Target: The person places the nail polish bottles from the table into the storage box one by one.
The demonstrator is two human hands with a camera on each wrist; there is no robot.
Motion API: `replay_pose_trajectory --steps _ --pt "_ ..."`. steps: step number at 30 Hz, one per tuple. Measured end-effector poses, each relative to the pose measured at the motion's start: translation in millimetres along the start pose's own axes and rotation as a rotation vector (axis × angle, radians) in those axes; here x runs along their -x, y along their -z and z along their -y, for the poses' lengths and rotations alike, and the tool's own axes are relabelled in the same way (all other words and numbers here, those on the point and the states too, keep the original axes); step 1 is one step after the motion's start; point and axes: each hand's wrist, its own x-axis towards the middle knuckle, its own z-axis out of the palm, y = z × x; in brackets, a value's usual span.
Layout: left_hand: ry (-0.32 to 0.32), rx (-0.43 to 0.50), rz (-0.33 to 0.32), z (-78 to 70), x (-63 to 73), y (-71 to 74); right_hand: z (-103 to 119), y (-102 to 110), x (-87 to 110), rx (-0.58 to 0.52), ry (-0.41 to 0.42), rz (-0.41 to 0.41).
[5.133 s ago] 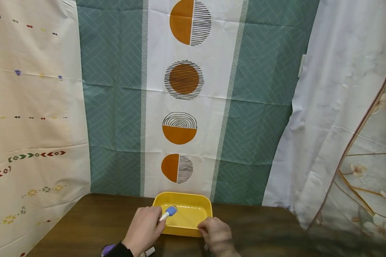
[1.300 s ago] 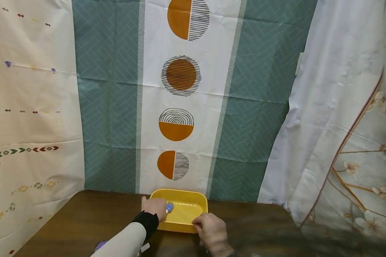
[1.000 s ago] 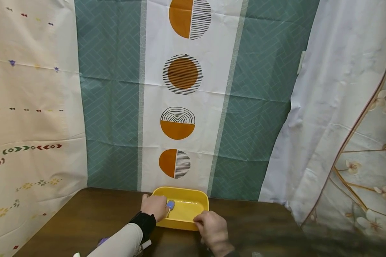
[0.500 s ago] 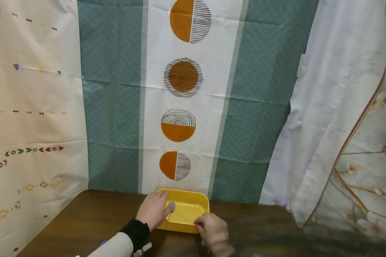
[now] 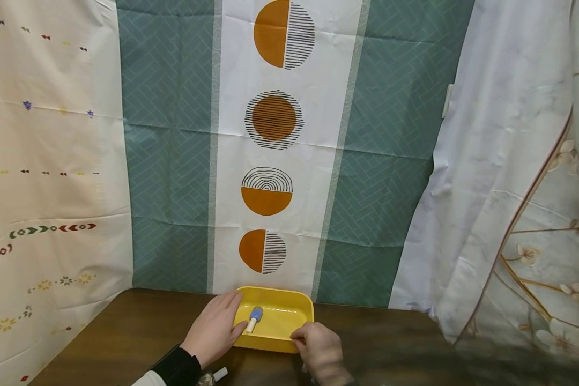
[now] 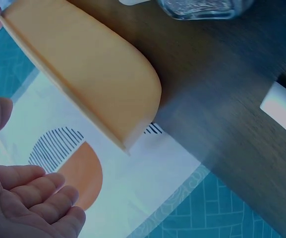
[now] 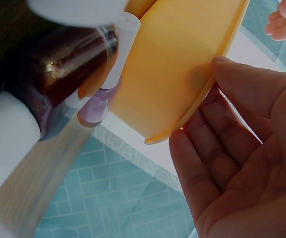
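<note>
A yellow tray (image 5: 289,316) stands on the brown table against the cloth backdrop. In its left part lies a small nail polish bottle (image 5: 254,319) with a blue body and a white cap. My left hand (image 5: 214,327) is at the tray's left end, fingers extended and thumb apart; its palm (image 6: 33,198) has nothing in it. With thumb and fingers my right hand (image 5: 320,348) pinches the tray's front right rim, as the right wrist view also shows of the hand (image 7: 261,144).
A white-capped bottle (image 5: 220,373) lies near the front of the table, below my left wrist. Close to the right wrist camera are a dark red bottle (image 7: 68,64) and a purple bottle (image 7: 100,104). A patterned cloth (image 5: 270,161) hangs right behind the tray.
My left hand has let go of the blue nail polish bottle, which now lies in the tray, and has drawn back to the left. My right hand stays on the rim.
</note>
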Motion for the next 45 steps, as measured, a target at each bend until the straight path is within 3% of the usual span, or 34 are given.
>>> replay_pose_trajectory --steps 5,13,21,31,39,45 --pt "0.001 -0.015 0.001 6.4 10.8 9.1 0.7 -2.1 -1.5 0.000 -0.009 0.027" --pt "0.064 -0.002 0.048 16.8 26.1 19.4 3.4 0.1 -2.9 0.013 -0.005 0.007" --pt "0.137 -0.019 0.150 26.6 39.7 22.0 4.1 1.0 -2.4 0.012 0.024 -0.011" --pt "0.079 -0.075 0.094 44.4 60.6 26.5 6.1 0.9 -2.1 0.006 0.025 -0.017" --pt "0.093 -0.053 0.164 64.5 73.8 25.6 5.0 3.0 -2.1 0.000 0.027 -0.041" --pt "0.059 -0.061 0.141 75.4 84.3 25.1 3.6 2.1 -1.3 -0.003 0.024 -0.038"
